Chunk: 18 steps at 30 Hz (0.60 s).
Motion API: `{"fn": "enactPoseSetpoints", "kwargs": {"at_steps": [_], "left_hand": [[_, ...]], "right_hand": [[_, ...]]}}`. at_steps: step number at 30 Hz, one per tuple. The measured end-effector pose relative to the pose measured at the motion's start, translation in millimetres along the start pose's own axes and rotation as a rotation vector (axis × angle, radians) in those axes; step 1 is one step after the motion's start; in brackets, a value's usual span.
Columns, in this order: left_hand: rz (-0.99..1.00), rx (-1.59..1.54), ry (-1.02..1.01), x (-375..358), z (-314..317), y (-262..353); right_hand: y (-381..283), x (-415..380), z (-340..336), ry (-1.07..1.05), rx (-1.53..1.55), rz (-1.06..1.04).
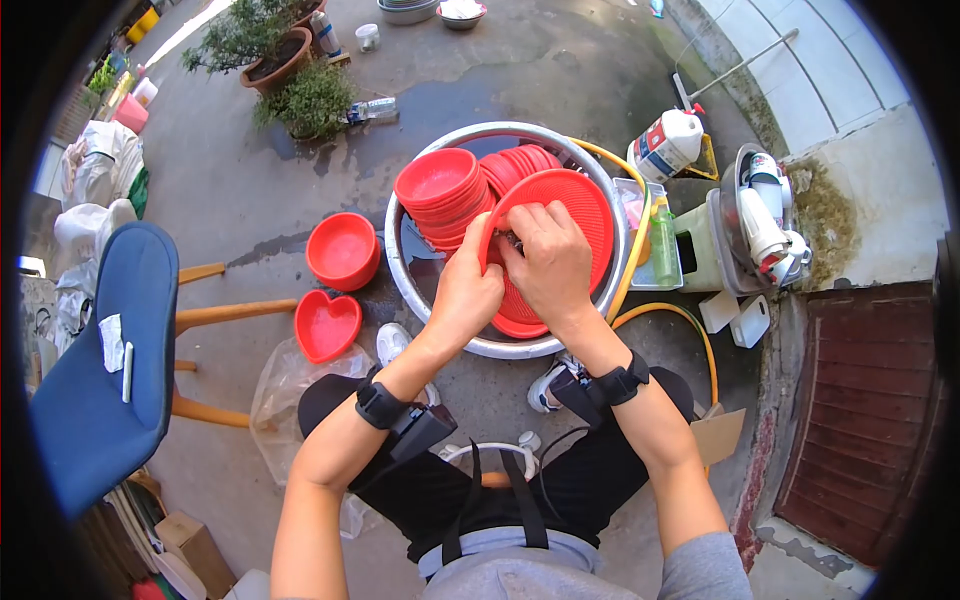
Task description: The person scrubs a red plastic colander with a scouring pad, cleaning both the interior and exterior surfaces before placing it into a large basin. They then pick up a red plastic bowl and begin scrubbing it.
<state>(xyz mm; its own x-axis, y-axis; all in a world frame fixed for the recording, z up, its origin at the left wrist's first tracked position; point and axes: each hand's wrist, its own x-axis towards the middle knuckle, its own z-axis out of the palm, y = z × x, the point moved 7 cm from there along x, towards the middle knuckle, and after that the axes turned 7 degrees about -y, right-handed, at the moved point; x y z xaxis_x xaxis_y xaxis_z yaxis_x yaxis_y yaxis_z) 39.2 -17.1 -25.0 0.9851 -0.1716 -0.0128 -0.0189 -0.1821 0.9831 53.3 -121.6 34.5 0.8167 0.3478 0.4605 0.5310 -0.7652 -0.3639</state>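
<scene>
A round red plate (588, 225) with a ridged surface is tilted over the metal basin (396, 232). My left hand (468, 290) is closed on the plate's left edge. My right hand (545, 258) lies against the plate with curled fingers, and a small dark bit shows by its fingertips, too hidden to name. Behind my hands, a stack of red bowls (440, 190) stands in the basin. More red dishes (520, 163) lean in a row beside that stack, partly covered by the plate.
Left of the basin are a red bowl (342, 248) and a heart-shaped red dish (327, 326). A blue chair (100, 350) stands further left. A yellow hose (632, 262) curves around the right side, near a green bottle (663, 243) and a white jug (667, 142).
</scene>
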Motion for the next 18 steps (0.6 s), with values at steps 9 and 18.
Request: {"fn": "enactPoseSetpoints", "kwargs": {"at_steps": [9,18], "left_hand": [[-0.012,0.009,0.003,0,5,-5],[-0.049,0.007,-0.009,-2,3,-4]], "right_hand": [[16,1,-6,0.031,-0.128,0.127],[29,4,-5,0.026,-0.123,0.148]]}}
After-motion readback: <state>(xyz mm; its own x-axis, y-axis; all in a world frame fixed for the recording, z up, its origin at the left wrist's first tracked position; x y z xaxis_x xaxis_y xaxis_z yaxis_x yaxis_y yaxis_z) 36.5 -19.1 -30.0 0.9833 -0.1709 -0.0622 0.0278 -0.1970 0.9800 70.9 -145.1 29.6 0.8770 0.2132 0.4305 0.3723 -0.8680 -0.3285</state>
